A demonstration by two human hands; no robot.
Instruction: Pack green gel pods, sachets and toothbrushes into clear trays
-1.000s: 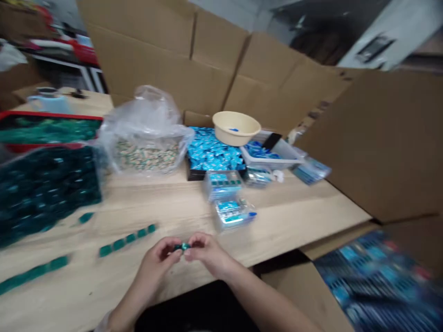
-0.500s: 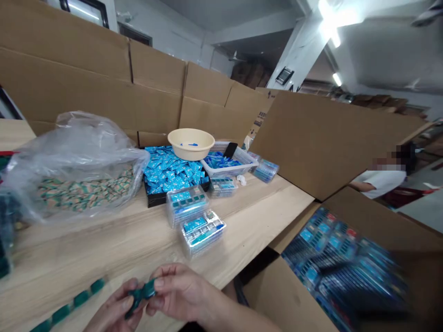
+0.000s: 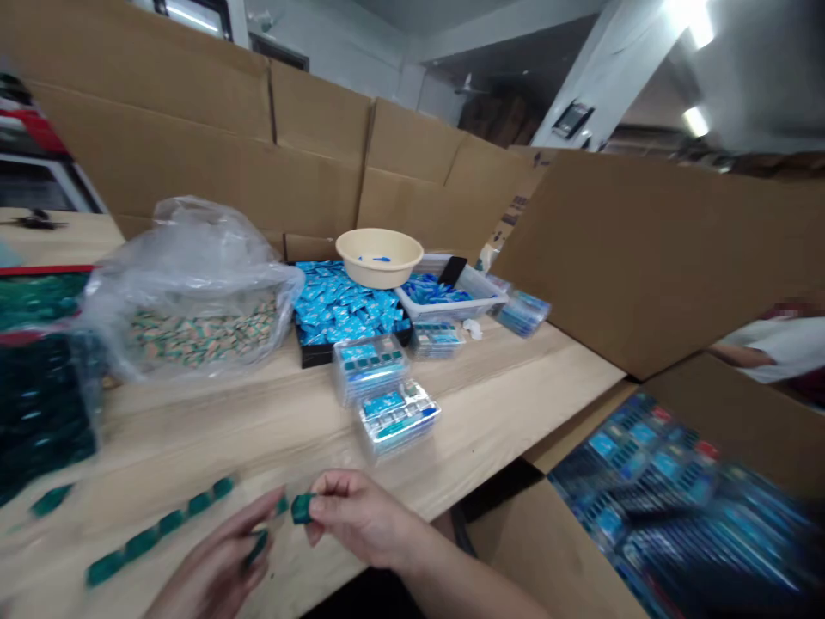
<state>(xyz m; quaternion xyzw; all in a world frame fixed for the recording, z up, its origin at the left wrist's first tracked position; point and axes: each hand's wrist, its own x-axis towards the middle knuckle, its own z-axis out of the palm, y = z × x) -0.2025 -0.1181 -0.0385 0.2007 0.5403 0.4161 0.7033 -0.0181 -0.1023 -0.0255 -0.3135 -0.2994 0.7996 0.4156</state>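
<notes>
My right hand pinches a small green wrapped piece just above the near edge of the wooden table. My left hand is beside it, fingers curled round another green piece. A strip of joined green pieces lies on the table to the left of my hands. Two clear plastic packs with blue and green contents sit just beyond my hands.
A clear bag of pale wrapped pieces, a black tray of blue sachets, a cream bowl and a white basket stand further back. Cardboard walls surround the table. An open carton of blue packs is at right. Another person's arm shows far right.
The green pieces held together between both hands have come apart, one piece in each hand. The view has swung slightly left and down.
</notes>
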